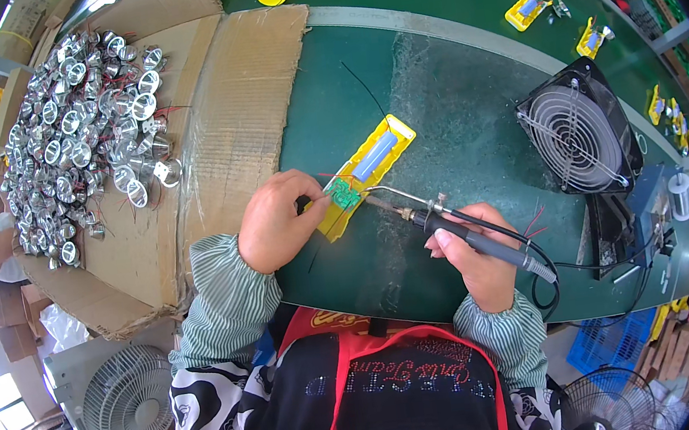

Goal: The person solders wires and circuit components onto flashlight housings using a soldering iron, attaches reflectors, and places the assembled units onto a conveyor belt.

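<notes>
On the green bench lies a yellow plastic casing (331,227), slanting up to the right. A blue cylindrical battery (374,156) sits in its upper half. Over its lower half is a small green circuit board (345,194) with thin wires. My left hand (276,221) is closed in a pinch at the board's left edge; a wire may be between the fingertips too. My right hand (481,263) grips a soldering iron (499,249) by its dark handle. A thin curved metal tube (397,190) is fixed to the iron, and both tips reach the board's right side.
At left, a cardboard box (259,79) holds many shiny reflector cups (71,121). A square black fan (573,135) stands at right, near a solder spool (680,195). Along the far green strip lie several yellow casings (527,10). The iron's cable (550,263) trails right.
</notes>
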`<state>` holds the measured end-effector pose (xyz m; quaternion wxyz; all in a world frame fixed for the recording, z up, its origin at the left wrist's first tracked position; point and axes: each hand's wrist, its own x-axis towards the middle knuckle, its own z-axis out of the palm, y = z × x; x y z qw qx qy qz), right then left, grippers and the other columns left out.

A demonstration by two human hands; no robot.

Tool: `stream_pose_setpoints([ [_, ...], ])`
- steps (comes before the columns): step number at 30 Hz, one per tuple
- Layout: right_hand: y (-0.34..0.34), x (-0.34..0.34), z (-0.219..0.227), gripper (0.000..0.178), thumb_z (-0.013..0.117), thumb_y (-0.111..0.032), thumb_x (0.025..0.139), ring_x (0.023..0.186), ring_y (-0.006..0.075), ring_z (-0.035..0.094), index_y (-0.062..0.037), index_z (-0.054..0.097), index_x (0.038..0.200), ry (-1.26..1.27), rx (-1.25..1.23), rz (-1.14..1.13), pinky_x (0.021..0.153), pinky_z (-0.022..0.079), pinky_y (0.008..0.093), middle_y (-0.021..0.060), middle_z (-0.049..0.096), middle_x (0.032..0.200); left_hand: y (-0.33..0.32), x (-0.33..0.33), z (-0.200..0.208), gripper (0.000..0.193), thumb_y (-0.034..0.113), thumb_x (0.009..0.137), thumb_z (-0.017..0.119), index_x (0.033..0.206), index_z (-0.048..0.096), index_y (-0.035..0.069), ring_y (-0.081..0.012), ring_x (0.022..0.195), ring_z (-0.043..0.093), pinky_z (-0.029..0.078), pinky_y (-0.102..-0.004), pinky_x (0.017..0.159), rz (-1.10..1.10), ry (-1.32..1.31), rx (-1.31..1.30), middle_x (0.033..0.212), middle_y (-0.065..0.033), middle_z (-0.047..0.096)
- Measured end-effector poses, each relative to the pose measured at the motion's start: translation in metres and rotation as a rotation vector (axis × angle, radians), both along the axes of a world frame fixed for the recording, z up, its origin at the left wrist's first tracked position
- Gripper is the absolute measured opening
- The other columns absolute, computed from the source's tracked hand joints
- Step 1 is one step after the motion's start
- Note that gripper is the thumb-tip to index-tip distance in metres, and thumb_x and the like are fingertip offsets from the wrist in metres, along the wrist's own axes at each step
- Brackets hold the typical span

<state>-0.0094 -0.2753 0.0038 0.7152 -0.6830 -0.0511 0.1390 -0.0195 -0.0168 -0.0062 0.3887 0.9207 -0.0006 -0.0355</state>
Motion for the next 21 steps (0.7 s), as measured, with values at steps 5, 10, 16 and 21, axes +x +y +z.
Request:
stream_pose_setpoints([
  [5, -0.002, -0.001, 0.0, 0.018, 0.065, -0.001, 0.079, 0.07, 0.0136, 0.064, 0.005, 0.055, 0.092, 0.017, 0.023, 0.007, 0.062, 0.052, 0.0244, 0.0122, 0.066, 0.078, -0.001, -0.001, 0.0, 0.01, 0.008, 0.077, 0.064, 0.079, 0.061, -0.001, -0.0238, 0.081, 0.06, 0.047, -0.0329, 0.07, 0.001, -0.004, 0.003, 0.083, -0.0111, 0.063],
  [10, -0.001, -0.003, 0.004, 0.018, 0.065, -0.001, 0.079, 0.07, 0.0137, 0.064, 0.0052, 0.054, 0.092, 0.029, 0.031, 0.0, 0.063, 0.052, 0.0245, 0.0123, 0.066, 0.079, -0.003, -0.004, -0.001, 0.009, 0.007, 0.078, 0.064, 0.079, 0.061, -0.002, -0.0226, 0.08, 0.06, 0.047, -0.0314, 0.071, 0.022, -0.013, -0.032, 0.083, -0.0107, 0.062],
  [16, 0.005, -0.002, -0.002, 0.018, 0.065, -0.001, 0.078, 0.069, 0.0126, 0.064, 0.0048, 0.055, 0.091, 0.018, 0.053, 0.012, 0.062, 0.052, 0.0242, 0.0115, 0.066, 0.077, -0.004, -0.008, 0.004, 0.011, 0.01, 0.077, 0.064, 0.078, 0.061, 0.0, -0.0288, 0.08, 0.057, 0.046, -0.0369, 0.07, -0.002, -0.064, -0.111, 0.088, -0.0135, 0.059],
  [21, 0.01, 0.001, -0.004, 0.017, 0.065, -0.001, 0.078, 0.067, 0.0108, 0.063, 0.004, 0.055, 0.09, 0.013, 0.027, 0.042, 0.061, 0.051, 0.0237, 0.01, 0.066, 0.075, -0.003, -0.008, 0.001, 0.009, 0.009, 0.075, 0.063, 0.075, 0.059, 0.001, -0.0318, 0.084, 0.056, 0.045, -0.0385, 0.074, -0.069, -0.078, -0.034, 0.089, -0.0138, 0.058],
])
